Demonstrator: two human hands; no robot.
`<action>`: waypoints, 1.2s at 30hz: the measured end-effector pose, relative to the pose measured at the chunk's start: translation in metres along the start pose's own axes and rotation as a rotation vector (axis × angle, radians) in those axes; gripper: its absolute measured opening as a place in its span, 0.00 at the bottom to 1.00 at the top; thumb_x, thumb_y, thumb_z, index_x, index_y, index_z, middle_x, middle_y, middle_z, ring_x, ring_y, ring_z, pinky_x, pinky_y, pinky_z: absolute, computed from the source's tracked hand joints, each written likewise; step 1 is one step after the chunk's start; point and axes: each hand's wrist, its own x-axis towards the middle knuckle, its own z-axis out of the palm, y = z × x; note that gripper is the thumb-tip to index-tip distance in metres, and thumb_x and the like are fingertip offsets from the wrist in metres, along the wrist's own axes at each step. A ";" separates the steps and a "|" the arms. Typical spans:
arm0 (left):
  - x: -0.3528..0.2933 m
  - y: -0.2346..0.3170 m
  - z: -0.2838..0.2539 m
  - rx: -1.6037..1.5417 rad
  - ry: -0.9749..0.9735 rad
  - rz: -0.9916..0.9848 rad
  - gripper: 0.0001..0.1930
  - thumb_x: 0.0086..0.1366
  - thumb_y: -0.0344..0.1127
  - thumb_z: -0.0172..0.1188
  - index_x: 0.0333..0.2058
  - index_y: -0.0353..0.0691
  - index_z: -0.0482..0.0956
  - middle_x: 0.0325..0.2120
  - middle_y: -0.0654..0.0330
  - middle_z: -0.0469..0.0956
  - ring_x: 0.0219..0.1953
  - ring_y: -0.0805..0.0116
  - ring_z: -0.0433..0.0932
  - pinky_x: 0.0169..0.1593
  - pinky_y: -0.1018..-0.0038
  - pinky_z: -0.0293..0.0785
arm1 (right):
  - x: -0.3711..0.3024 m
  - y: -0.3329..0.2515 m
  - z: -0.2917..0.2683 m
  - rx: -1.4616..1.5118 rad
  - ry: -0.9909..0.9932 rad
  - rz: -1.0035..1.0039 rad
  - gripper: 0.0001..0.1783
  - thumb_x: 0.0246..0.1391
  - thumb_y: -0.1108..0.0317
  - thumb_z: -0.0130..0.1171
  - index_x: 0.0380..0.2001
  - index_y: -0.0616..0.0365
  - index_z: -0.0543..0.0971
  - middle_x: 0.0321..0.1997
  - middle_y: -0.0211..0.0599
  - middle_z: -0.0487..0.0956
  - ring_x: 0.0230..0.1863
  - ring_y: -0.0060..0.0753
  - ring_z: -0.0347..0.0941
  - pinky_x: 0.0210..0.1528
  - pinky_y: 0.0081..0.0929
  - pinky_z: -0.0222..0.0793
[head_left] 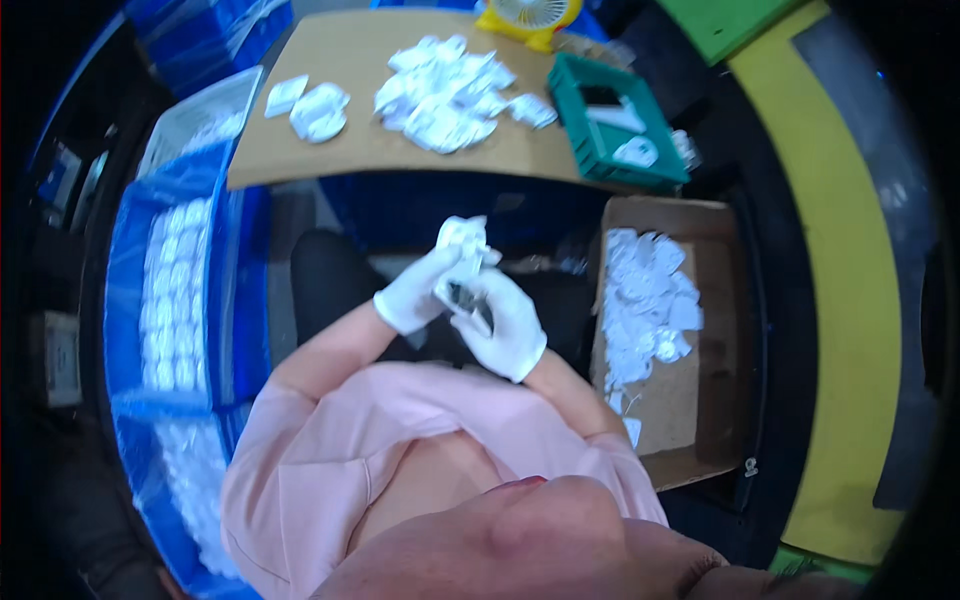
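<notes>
My left hand (415, 292), in a white glove, is closed around a small white piece (462, 233) whose rounded end sticks up past the fingers. Against it, my white-gloved right hand (508, 325) grips a small pale object with a dark, hollow-looking middle (460, 295); its kind does not show clearly. Both hands meet in front of my chest, over my lap, and their fingertips partly hide the two things. Beyond them, a heap of similar white pieces (445, 95) lies on a cardboard-covered table (350, 160), with a few more pieces (320, 112) apart on the left.
A green tray (625, 170) holding white pieces and a yellow fan (530, 15) stand on the table. On the right, a cardboard box (715, 330) contains flat white pieces. Blue lined bins (125, 310) with rows of white parts line my left. A yellow strip (830, 250) runs along the far right.
</notes>
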 end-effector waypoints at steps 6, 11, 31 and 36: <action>-0.032 0.021 0.006 0.164 0.075 0.123 0.47 0.58 0.57 0.60 0.66 0.39 0.46 0.50 0.50 0.72 0.48 0.62 0.75 0.50 0.68 0.74 | 0.004 -0.020 -0.002 0.125 -0.087 0.063 0.23 0.38 0.75 0.64 0.42 0.60 0.73 0.36 0.45 0.73 0.36 0.47 0.73 0.39 0.34 0.71; -0.041 0.039 -0.002 0.262 0.092 0.174 0.42 0.58 0.49 0.61 0.64 0.36 0.53 0.53 0.53 0.69 0.46 0.71 0.74 0.48 0.78 0.72 | -0.012 -0.019 -0.017 -0.093 -0.291 0.277 0.25 0.41 0.70 0.65 0.46 0.58 0.73 0.36 0.44 0.74 0.38 0.49 0.73 0.40 0.36 0.70; -0.041 0.037 0.022 0.716 0.147 0.121 0.40 0.45 0.32 0.58 0.62 0.36 0.61 0.52 0.55 0.70 0.46 0.73 0.69 0.50 0.79 0.66 | -0.009 -0.014 -0.013 -0.196 -0.674 0.392 0.19 0.47 0.63 0.59 0.44 0.53 0.77 0.34 0.43 0.76 0.37 0.48 0.75 0.40 0.39 0.71; -0.041 0.035 0.028 0.797 0.179 0.038 0.42 0.40 0.36 0.59 0.60 0.34 0.64 0.53 0.55 0.71 0.47 0.74 0.69 0.50 0.80 0.65 | -0.007 -0.012 -0.007 -0.253 -0.715 0.430 0.16 0.50 0.66 0.54 0.44 0.53 0.77 0.36 0.44 0.78 0.39 0.49 0.76 0.42 0.40 0.72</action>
